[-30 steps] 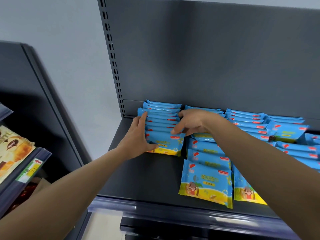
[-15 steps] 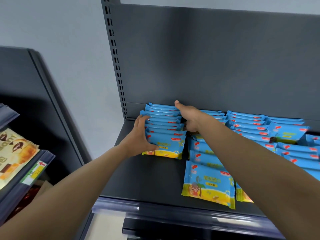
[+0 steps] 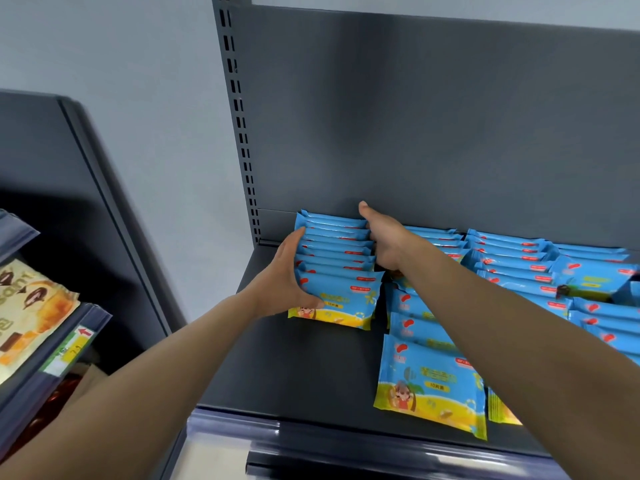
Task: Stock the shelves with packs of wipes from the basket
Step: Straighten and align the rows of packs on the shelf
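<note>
Several rows of wipes packs sit on the shelf. The left row stands on edge at the back left corner and reaches the back panel.

Left hand lies against this row's left side, fingers straight and pointing back, thumb across the lower left of the front pack. It presses and is not closed round anything.

Right hand is on the row's right side, thumb up by the back panel. Its fingers turn down into the gap beside the next row and are hidden, so I cannot tell whether they hold a pack.

The next row leans shingled, its lowest pack near the front edge. More rows fill the back right. Left of the shelf, a rack carries a snack bag and a price tag.
</note>
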Available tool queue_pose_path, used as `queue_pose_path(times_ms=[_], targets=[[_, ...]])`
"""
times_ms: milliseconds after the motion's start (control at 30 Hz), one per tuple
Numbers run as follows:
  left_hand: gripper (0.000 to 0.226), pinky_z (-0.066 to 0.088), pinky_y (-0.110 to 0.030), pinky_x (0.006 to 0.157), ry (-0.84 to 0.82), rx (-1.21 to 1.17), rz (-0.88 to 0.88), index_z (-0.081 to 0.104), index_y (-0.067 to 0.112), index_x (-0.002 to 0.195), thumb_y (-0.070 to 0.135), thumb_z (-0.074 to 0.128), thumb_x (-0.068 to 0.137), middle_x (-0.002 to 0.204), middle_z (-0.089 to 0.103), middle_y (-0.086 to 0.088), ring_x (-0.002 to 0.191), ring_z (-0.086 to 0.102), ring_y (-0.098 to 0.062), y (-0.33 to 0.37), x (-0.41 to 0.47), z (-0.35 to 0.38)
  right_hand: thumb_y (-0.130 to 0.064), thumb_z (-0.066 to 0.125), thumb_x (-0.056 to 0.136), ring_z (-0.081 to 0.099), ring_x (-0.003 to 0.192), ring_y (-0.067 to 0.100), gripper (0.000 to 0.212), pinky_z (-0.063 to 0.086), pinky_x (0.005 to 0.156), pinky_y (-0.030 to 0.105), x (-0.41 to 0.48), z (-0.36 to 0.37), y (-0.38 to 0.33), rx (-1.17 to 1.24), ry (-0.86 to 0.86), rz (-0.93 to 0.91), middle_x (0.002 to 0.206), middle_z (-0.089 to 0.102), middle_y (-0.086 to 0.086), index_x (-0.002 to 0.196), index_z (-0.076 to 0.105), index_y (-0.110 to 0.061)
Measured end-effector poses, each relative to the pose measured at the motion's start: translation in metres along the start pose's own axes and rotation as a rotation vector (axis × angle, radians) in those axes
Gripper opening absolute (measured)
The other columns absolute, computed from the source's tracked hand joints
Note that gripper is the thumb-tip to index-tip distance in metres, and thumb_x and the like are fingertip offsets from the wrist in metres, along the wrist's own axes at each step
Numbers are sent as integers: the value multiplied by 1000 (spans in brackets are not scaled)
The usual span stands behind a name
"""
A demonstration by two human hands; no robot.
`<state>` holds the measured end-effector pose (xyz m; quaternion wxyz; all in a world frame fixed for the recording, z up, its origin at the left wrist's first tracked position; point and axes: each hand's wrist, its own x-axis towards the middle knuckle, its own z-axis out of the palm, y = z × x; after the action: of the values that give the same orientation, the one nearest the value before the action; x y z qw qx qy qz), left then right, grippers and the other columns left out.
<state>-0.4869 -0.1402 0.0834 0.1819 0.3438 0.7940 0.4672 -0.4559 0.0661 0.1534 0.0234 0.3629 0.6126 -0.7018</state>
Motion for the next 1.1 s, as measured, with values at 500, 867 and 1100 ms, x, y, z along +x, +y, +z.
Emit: queue_pose_path(times_ms=[500, 867, 1100], targets=[[101, 41, -3, 78, 84, 182, 35, 21, 30, 138, 29, 84, 59, 144, 17, 11, 116, 41, -6, 8, -10, 0, -27, 57, 91, 60, 110, 27, 28, 50, 95, 47, -33, 1, 10, -147, -51, 27, 125, 59, 8, 114, 58, -11], [121, 43, 1, 70, 46, -45, -61, -3, 31, 145, 10, 84, 63, 135, 31, 11, 116, 47, -5, 7, -11, 2, -37, 47, 96, 59, 109, 23, 41, 52, 86, 32, -41, 8, 10, 12, -101, 12, 136, 52, 12, 126, 53, -9], [113, 16, -38, 117, 100, 638, -5, 0, 17, 148, 49, 74, 69, 156, -10, 0, 144, 3, -20, 22, -16, -2, -52, 68, 77, 39, 125, 13, 84, 34, 99, 25, -55, -7, 21, -1104, -90, -577, 138, 39, -5, 143, 31, -15]])
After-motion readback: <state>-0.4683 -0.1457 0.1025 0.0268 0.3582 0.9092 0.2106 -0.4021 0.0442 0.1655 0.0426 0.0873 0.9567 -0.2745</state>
